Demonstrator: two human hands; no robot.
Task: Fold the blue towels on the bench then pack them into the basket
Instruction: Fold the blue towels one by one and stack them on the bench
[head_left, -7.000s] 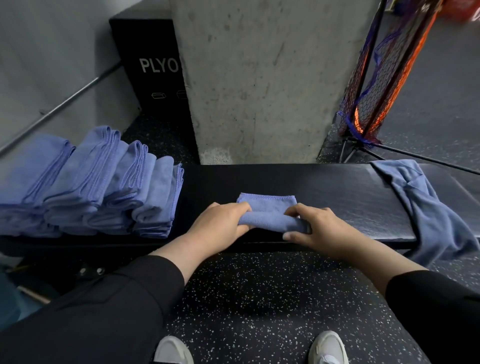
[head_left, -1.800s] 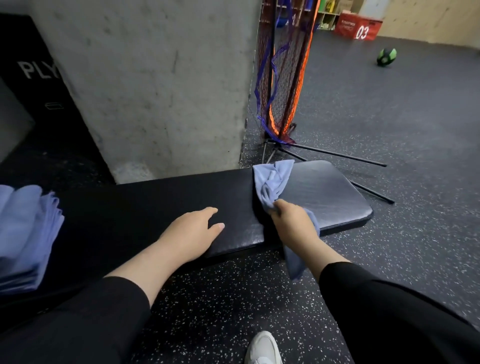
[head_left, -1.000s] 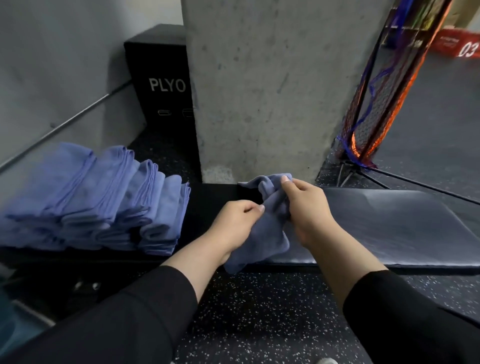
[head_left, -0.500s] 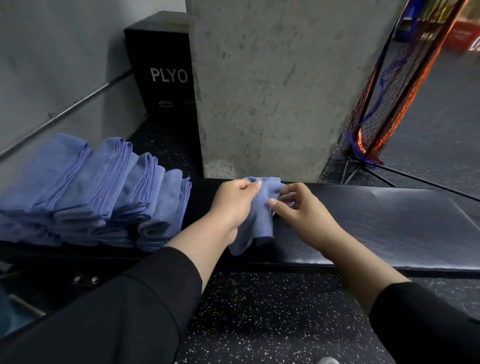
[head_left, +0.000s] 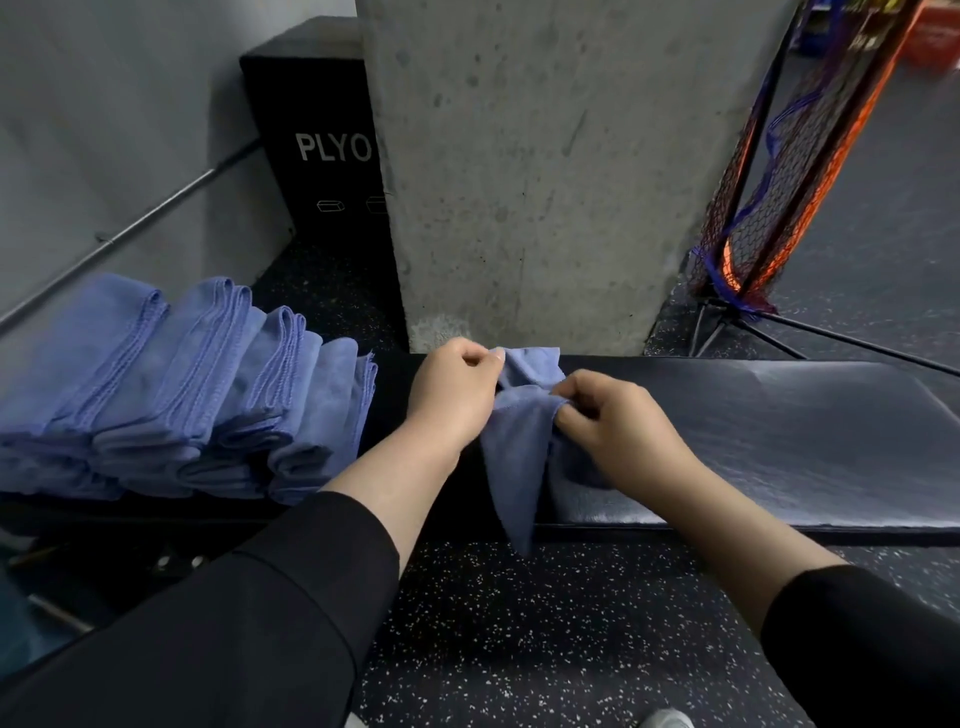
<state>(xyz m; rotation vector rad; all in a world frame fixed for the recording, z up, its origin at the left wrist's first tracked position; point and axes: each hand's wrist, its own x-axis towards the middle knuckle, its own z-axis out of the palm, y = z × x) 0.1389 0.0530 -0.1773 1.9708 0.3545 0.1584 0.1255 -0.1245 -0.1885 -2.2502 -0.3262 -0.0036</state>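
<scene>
**Last loose towel in hand, folded row waiting, no basket in view**

The black padded bench (head_left: 779, 441) runs across the middle of the frame, in front of a concrete pillar (head_left: 545, 171) with a black plyo box (head_left: 317, 145) at upper left. On the bench's left end lies a row of folded blue towels (head_left: 182, 395), leaning one against the next; that part of the folding looks done. At the centre, one unfolded blue towel (head_left: 514, 457) is bunched on the bench, a corner hanging over the near edge toward the speckled floor. The left hand (head_left: 452, 395) has its grip closed on the towel's upper edge, fingers curled and pinching the cloth. The right hand (head_left: 618, 426) pinches a fold just beside it. By my reading, this towel has yet to be spread and folded, and all the packing remains, since the basket is nowhere visible.
</scene>
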